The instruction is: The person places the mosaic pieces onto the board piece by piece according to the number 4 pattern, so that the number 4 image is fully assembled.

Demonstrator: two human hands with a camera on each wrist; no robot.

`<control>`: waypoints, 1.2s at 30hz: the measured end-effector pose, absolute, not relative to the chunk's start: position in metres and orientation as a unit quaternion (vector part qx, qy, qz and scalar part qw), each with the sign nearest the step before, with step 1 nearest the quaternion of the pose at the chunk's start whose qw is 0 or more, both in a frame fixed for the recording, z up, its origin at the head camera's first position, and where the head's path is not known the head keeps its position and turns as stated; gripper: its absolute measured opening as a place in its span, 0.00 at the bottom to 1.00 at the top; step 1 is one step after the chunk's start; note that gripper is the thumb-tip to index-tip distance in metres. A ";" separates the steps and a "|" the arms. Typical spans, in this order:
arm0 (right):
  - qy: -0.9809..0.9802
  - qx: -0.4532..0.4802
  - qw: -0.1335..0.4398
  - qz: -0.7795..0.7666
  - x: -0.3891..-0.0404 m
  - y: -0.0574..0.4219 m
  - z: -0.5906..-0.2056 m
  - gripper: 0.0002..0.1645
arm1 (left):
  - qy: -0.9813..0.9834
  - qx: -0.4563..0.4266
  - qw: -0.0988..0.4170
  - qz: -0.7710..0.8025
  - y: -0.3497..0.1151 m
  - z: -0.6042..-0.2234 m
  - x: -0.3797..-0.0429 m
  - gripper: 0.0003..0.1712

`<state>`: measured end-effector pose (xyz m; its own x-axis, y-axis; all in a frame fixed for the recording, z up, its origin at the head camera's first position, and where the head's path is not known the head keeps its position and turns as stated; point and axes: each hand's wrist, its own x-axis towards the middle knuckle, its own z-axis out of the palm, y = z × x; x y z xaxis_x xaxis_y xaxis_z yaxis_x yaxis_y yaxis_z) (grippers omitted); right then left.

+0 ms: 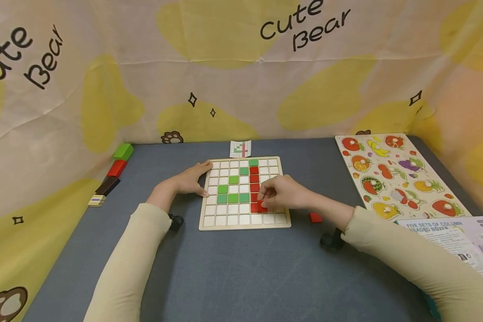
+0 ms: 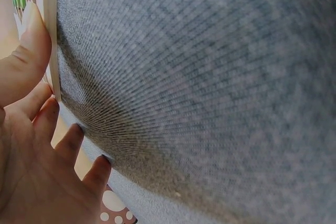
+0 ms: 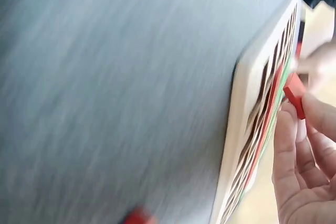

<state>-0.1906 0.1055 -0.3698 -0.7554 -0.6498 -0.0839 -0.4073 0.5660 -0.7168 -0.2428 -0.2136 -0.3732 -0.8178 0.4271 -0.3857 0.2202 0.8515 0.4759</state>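
Observation:
A wooden grid board (image 1: 245, 228) lies on the table, with white squares and green and red tiles. Green tiles (image 1: 233, 197) form a stepped shape, and red tiles (image 1: 254, 179) run down a column to its right. My left hand (image 1: 187, 181) rests at the board's left edge, thumb and fingers spread along the rim. Over the lower right of the grid, my right hand (image 1: 287, 192) pinches a red tile (image 3: 295, 94) between thumb and fingers. A small pattern card (image 1: 240, 150) stands behind the board. One loose red tile (image 1: 315, 218) lies right of the board.
At the left table edge sit a green block (image 1: 123, 152), a red one (image 1: 117, 168), a black one (image 1: 107, 184) and a pale one (image 1: 97, 200). A fruit puzzle board (image 1: 422, 179) and a printed box (image 1: 459, 241) lie at the right. Patterned cloth (image 1: 241, 80) hangs behind.

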 end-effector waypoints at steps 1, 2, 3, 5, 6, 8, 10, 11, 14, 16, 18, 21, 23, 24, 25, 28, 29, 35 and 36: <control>0.866 -0.310 0.171 -0.354 -0.188 0.101 -0.370 0.03 | 0.930 0.174 0.246 0.211 -0.213 -0.373 -0.243 0.59; 0.865 -0.312 0.171 -0.354 -0.186 0.098 -0.371 0.04 | 0.930 0.175 0.246 0.212 -0.213 -0.373 -0.243 0.59; 0.864 -0.315 0.171 -0.355 -0.184 0.095 -0.372 0.04 | 0.930 0.175 0.245 0.211 -0.213 -0.373 -0.243 0.59; 0.864 -0.321 0.167 -0.349 -0.181 0.090 -0.373 0.03 | 0.930 0.175 0.246 0.212 -0.213 -0.374 -0.243 0.59; 0.865 -0.324 0.166 -0.346 -0.180 0.089 -0.374 0.03 | 0.929 0.176 0.246 0.212 -0.213 -0.374 -0.243 0.59; 0.866 -0.328 0.163 -0.339 -0.178 0.087 -0.376 0.03 | 0.929 0.177 0.246 0.211 -0.213 -0.375 -0.244 0.59; 0.868 -0.334 0.161 -0.332 -0.177 0.086 -0.377 0.04 | 0.929 0.179 0.247 0.210 -0.214 -0.376 -0.245 0.59; 0.868 -0.336 0.160 -0.330 -0.176 0.086 -0.378 0.04 | 0.929 0.179 0.247 0.209 -0.214 -0.376 -0.245 0.59; 0.868 -0.343 0.155 -0.324 -0.176 0.086 -0.381 0.05 | 0.930 0.179 0.246 0.208 -0.215 -0.376 -0.246 0.59; 0.868 -0.347 0.150 -0.322 -0.176 0.085 -0.382 0.05 | 0.930 0.180 0.245 0.207 -0.215 -0.377 -0.245 0.59; 0.869 -0.351 0.143 -0.317 -0.175 0.085 -0.383 0.05 | 0.930 0.179 0.244 0.207 -0.215 -0.376 -0.245 0.59; 0.871 -0.359 0.138 -0.305 -0.174 0.085 -0.381 0.07 | 0.931 0.177 0.244 0.205 -0.215 -0.376 -0.244 0.59; 0.872 -0.365 0.135 -0.295 -0.174 0.088 -0.378 0.08 | 0.931 0.174 0.245 0.205 -0.214 -0.376 -0.243 0.58; 0.872 -0.369 0.137 -0.292 -0.174 0.091 -0.376 0.09 | 0.932 0.174 0.245 0.205 -0.214 -0.376 -0.243 0.58; 0.871 -0.372 0.140 -0.289 -0.175 0.094 -0.373 0.09 | 0.931 0.174 0.245 0.205 -0.214 -0.375 -0.243 0.58; 0.863 -0.383 0.157 -0.289 -0.181 0.111 -0.364 0.09 | 0.931 0.173 0.246 0.206 -0.213 -0.375 -0.243 0.58; 0.859 -0.387 0.171 -0.288 -0.185 0.118 -0.361 0.08 | 0.931 0.172 0.246 0.208 -0.213 -0.375 -0.243 0.58; 0.837 -0.373 0.315 -0.248 -0.204 0.169 -0.351 0.19 | 0.930 0.173 0.243 0.216 -0.213 -0.375 -0.243 0.59; 0.835 -0.365 0.335 -0.237 -0.206 0.177 -0.351 0.23 | 0.930 0.173 0.242 0.215 -0.213 -0.375 -0.243 0.59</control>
